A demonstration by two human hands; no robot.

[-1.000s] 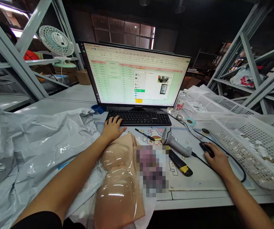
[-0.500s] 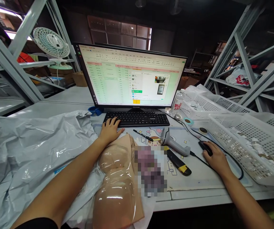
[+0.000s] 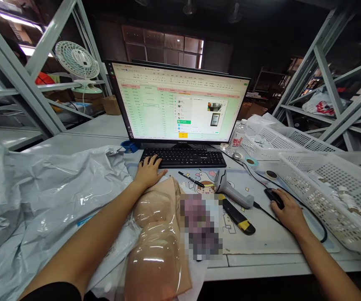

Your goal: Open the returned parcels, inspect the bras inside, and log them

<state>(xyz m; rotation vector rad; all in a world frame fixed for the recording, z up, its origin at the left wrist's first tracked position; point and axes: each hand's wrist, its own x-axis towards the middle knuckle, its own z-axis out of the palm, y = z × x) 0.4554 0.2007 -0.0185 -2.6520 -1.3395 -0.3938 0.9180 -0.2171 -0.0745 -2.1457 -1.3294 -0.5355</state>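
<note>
My left hand (image 3: 149, 172) rests with fingers spread on the left end of a black keyboard (image 3: 186, 158). Wrapped over a black computer mouse (image 3: 274, 198), my right hand (image 3: 288, 211) lies on the printed desk mat (image 3: 274, 234). Behind the keyboard stands a monitor (image 3: 164, 113) showing a spreadsheet with a chat window over it. Under and beside my left forearm are a grey plastic mailer bag (image 3: 51, 188) and a clear-wrapped, skin-toned moulded item (image 3: 155, 251). A blurred-out patch covers something to the right of that item.
Between my hands lie a black pen (image 3: 191, 179), a grey barcode scanner (image 3: 235, 192) and a black-yellow utility knife (image 3: 238, 215). White perforated baskets (image 3: 321, 196) line the right side, near a bottle (image 3: 237, 136) and tape rolls (image 3: 271, 174). A fan (image 3: 78, 62) stands on the left rack.
The camera view has shifted slightly, so everything sits a little farther right and lower. Both hands keep their places on the keyboard and mouse.
</note>
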